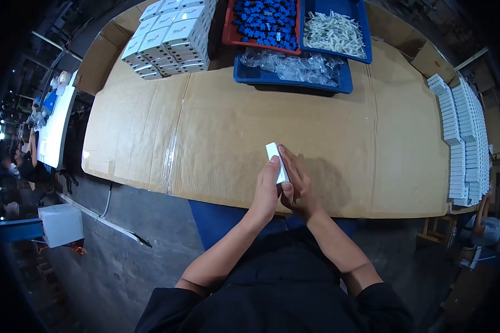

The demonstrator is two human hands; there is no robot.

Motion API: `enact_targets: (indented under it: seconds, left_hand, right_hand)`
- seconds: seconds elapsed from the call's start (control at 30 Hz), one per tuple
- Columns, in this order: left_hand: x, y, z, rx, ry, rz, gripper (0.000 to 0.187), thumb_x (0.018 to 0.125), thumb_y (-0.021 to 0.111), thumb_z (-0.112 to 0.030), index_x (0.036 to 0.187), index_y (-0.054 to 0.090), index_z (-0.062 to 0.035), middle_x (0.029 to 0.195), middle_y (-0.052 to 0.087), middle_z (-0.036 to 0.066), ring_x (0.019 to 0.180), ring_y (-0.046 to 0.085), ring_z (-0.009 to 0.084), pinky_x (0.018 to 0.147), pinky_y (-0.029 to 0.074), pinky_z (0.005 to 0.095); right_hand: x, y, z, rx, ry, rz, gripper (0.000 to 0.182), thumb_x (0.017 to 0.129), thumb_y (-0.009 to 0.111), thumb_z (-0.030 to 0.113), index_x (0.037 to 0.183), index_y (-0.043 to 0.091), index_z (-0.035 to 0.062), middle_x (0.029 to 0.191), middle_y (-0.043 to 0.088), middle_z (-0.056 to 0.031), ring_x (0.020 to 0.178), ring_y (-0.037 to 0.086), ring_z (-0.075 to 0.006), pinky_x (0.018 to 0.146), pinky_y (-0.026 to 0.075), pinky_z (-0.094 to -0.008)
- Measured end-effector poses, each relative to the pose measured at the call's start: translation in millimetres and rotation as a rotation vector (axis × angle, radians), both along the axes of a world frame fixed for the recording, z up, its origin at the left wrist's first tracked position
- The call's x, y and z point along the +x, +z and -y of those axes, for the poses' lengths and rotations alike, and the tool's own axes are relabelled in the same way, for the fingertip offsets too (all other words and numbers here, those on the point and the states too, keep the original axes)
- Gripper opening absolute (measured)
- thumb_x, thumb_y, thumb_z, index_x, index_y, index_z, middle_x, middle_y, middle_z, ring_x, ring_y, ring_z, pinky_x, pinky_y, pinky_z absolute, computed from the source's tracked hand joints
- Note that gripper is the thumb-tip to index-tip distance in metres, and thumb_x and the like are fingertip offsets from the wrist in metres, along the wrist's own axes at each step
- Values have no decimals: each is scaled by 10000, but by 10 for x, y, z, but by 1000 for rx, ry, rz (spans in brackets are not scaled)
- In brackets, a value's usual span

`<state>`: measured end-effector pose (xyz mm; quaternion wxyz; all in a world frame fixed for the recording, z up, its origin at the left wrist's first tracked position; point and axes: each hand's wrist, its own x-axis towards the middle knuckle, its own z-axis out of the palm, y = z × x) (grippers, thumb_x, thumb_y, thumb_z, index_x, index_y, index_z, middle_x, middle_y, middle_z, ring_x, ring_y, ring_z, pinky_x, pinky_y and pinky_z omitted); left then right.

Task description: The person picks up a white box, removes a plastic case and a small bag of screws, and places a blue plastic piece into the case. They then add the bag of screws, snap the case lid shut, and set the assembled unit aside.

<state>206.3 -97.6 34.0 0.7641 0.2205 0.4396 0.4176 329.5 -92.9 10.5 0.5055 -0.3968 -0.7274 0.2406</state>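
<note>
A small white box [278, 162] is held upright on edge between my two hands, above the front middle of the cardboard-covered table [228, 133]. My left hand [267, 186] grips its left side, with the thumb on the upper part. On the other side my right hand [299, 186] presses against the box, fingers together and extended along it, thumb near its lower end. The inner sides of my fingers are partly hidden by the box.
White boxes [164, 36] are stacked at the back left. A red tray [250, 42] of blue parts and a blue tray [347, 54] of white pieces rest over a blue tray [294, 82] of clear bags. Box stacks [465, 139] line the right edge. People sit far left and right.
</note>
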Motion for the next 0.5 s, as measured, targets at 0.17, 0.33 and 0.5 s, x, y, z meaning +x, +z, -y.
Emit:
enact_targets:
  seconds: [0.17,0.33,0.5]
  left_hand:
    - [2,-38,14,-5,10,-2,604,1051,460,-582,1341,507,-54,1135,608,43,1016,628,114,830,526,270]
    - [39,90,25,23,75,14,544,1091,414,-534,1298,523,-43,1112,607,41,959,621,108,796,524,264]
    - [41,84,49,-1,107,44,529,1109,396,-500,1288,524,-20,1105,613,54,931,628,117,788,534,275]
  right_hand:
    - [-4,-52,-8,7,16,-13,687,1116,366,469,1526,440,-77,1496,518,-295,1360,540,-475,1123,467,-477]
    - [13,-16,-6,-21,19,30,683,1113,373,477,1519,459,-66,1498,521,-290,1353,549,-474,1111,478,-480]
    - [11,68,-13,-49,49,-13,694,1113,360,488,1511,467,-71,1496,525,-287,1346,556,-471,1106,481,-479]
